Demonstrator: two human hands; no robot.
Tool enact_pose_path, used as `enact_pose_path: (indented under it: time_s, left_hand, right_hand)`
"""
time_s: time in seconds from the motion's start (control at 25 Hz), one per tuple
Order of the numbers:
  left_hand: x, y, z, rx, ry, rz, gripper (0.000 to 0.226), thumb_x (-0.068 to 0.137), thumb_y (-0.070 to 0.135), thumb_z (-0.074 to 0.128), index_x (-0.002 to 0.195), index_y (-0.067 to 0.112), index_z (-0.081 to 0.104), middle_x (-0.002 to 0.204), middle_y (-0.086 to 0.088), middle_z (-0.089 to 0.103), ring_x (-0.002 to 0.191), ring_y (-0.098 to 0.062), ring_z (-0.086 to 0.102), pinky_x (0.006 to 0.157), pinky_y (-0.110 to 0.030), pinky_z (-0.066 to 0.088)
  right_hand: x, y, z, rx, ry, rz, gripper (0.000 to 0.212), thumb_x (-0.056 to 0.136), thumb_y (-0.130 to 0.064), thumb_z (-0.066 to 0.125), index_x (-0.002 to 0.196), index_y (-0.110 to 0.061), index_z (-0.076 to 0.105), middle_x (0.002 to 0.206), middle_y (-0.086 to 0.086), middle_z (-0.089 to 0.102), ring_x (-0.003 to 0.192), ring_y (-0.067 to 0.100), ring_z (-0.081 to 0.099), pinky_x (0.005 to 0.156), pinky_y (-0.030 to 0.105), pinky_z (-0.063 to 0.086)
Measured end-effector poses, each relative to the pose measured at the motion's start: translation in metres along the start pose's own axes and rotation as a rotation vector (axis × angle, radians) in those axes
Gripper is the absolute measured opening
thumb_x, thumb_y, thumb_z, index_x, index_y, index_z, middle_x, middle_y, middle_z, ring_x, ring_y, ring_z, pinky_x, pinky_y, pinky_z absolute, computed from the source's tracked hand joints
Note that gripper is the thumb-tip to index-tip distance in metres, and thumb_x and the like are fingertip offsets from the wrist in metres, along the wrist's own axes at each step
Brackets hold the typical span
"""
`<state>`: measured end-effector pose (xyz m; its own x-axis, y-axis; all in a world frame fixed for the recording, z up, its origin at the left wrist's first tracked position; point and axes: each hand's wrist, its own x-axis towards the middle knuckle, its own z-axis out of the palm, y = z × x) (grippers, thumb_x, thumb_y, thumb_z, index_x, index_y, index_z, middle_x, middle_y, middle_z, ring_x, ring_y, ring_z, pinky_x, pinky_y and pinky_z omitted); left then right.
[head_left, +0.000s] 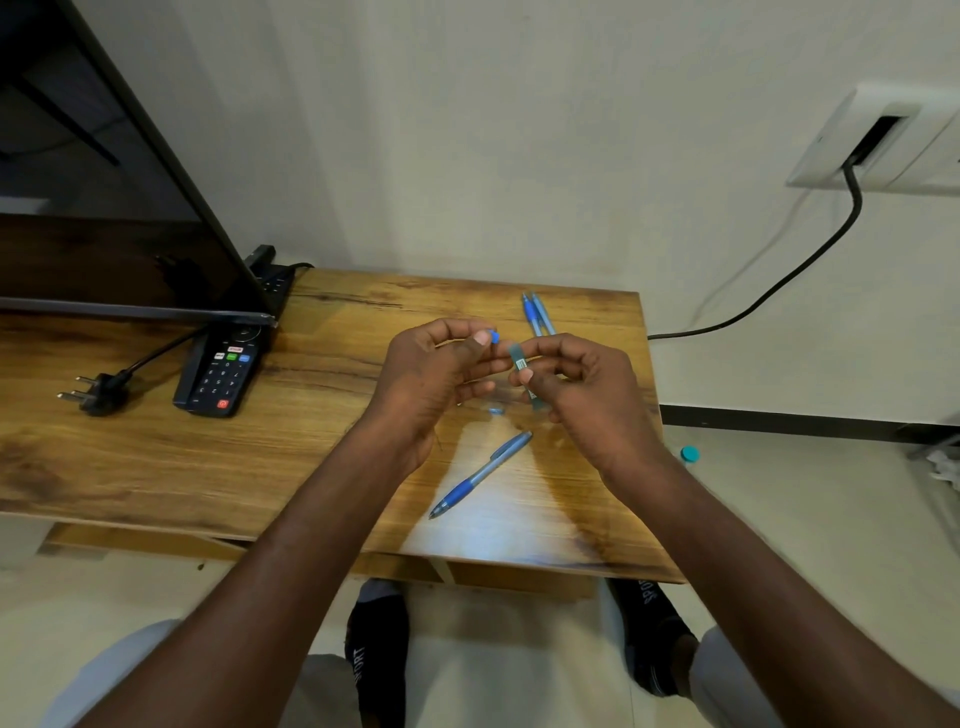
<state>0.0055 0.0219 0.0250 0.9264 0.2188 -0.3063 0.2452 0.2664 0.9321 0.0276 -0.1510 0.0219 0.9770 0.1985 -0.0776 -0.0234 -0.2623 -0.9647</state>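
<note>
Both forearms extend forward, hands raised close together above tabletop (322, 457). Left hand (441, 366): fingers curled, pinching small blue cap (495, 338). Right hand (587, 389): fingers gripping pen barrel (521, 367), near-upright. Whole pen (480, 475) lies below.

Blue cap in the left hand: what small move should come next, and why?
Probably bring the blue cap to the upper end of the pen barrel and push it on. The left hand pinches the cap just beside that end, the right hand grips the barrel, and the two are apart. An assembled pen lies on the table.
</note>
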Motion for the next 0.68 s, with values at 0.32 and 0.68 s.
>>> enact_pose_path:
  time_s: [0.32, 0.68]
  left_hand:
    - [-0.0020, -0.0017, 0.0009, 0.040, -0.016, -0.014, 0.017, 0.099, 0.011, 0.071, 0.114, 0.002, 0.074, 0.101, -0.015, 0.081, 0.099, -0.025, 0.080, 0.087, -0.035, 0.064]
    - [-0.0018, -0.0032, 0.0026, 0.199, 0.015, 0.033, 0.011, 0.099, 0.011, 0.071, 0.106, 0.005, 0.076, 0.092, -0.011, 0.082, 0.090, -0.023, 0.081, 0.080, -0.034, 0.066]
  right_hand:
    - [0.0014, 0.0032, -0.0012, -0.029, 0.022, -0.001, 0.021, 0.090, -0.010, 0.079, 0.106, -0.024, 0.082, 0.090, -0.005, 0.081, 0.091, 0.007, 0.077, 0.088, 0.039, 0.062]
    - [0.0021, 0.0050, -0.0002, -0.128, 0.022, -0.035, 0.019, 0.089, -0.016, 0.082, 0.105, -0.026, 0.083, 0.086, -0.009, 0.080, 0.091, 0.000, 0.074, 0.093, 0.037, 0.061]
